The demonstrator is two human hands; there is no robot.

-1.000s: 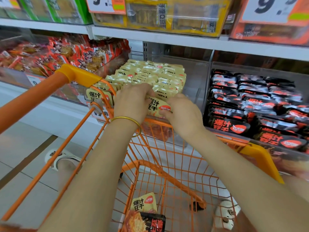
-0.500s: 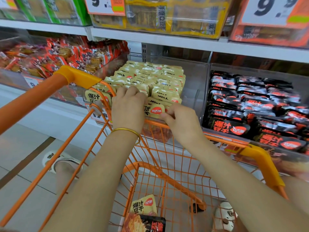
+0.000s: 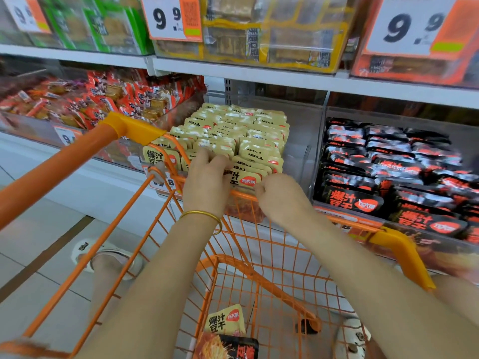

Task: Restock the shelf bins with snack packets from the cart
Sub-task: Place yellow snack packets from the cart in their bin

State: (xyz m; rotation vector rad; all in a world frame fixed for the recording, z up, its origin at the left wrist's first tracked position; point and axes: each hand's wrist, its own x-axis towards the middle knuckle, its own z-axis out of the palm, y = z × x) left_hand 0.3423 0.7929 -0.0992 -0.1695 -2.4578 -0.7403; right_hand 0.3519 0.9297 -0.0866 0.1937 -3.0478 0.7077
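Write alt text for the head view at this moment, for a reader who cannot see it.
Both hands, left hand and right hand, press a yellow snack packet into the front row of the full middle shelf bin. They reach over an orange wire cart holding two leftover packets. Bins of red packets and black packets flank it.

We have pushed the front yellow packet down into the bin; our right hand has closed beside it.

Pale tiled floor with a dark stripe lay left of the fingers, white shelf board above them, price cards higher still.
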